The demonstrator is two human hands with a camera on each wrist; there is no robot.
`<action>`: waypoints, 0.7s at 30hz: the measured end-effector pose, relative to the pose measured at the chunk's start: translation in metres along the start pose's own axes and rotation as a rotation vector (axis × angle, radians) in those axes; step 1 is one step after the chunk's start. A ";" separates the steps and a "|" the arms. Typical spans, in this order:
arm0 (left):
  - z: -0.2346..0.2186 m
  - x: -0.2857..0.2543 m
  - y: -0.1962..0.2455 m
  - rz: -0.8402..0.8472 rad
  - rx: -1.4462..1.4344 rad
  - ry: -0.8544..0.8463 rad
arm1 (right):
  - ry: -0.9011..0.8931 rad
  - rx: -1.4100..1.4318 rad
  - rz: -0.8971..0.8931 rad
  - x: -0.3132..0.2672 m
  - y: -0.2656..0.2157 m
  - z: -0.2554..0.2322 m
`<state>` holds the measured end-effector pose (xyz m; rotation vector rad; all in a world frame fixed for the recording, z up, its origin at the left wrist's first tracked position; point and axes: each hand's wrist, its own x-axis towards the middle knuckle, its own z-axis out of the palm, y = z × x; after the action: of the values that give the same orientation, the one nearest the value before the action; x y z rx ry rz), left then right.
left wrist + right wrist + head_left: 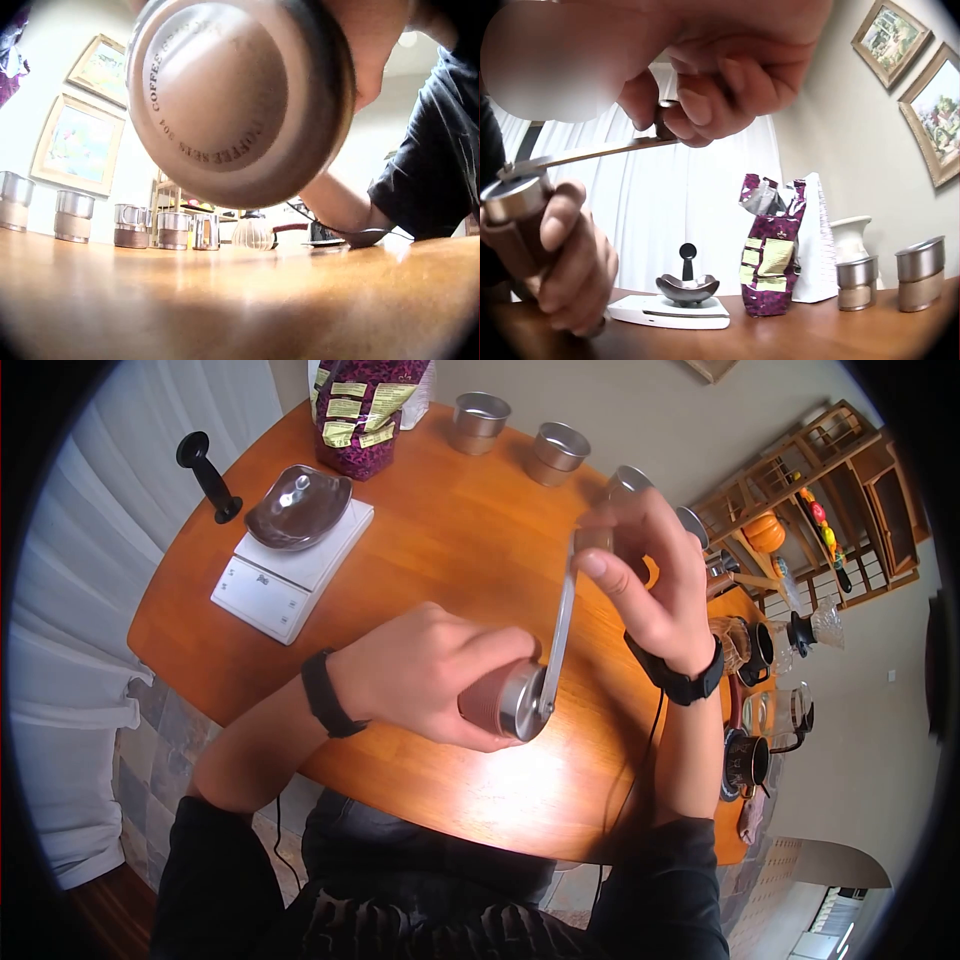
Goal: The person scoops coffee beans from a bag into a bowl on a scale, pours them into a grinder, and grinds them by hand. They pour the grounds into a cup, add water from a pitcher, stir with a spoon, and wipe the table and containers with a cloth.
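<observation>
A hand coffee grinder (484, 703) with a brown ribbed sleeve and steel top lies tilted above the table in the left hand (420, 675), whose fingers curl round its body. Its long metal crank (562, 625) extends up to a knob (664, 118), which the right hand (655, 575) pinches between thumb and fingers. In the left wrist view the grinder's round base (217, 90) fills the upper middle, with lettering round its rim. The right hand (720, 67) appears close at the top of the right wrist view.
On the wooden table (450, 530) stand a white scale (262, 595) with a dark dish (300, 508), a black scoop (209, 478), a purple bag (360, 420) and several steel cups (482, 420). Coffee drippers and a glass pot (792, 708) are at the right; a wooden rack (800, 490) stands beyond.
</observation>
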<state>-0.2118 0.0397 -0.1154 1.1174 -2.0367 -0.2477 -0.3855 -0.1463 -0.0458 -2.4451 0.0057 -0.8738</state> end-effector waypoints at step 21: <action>-0.012 -0.004 -0.013 -0.220 -0.319 0.469 | -0.070 -0.256 0.056 0.002 -0.009 -0.013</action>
<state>-0.1935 0.0369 -0.1157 1.0760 -1.4084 -0.3684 -0.3934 -0.1452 -0.0316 -2.6975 0.1701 -0.8052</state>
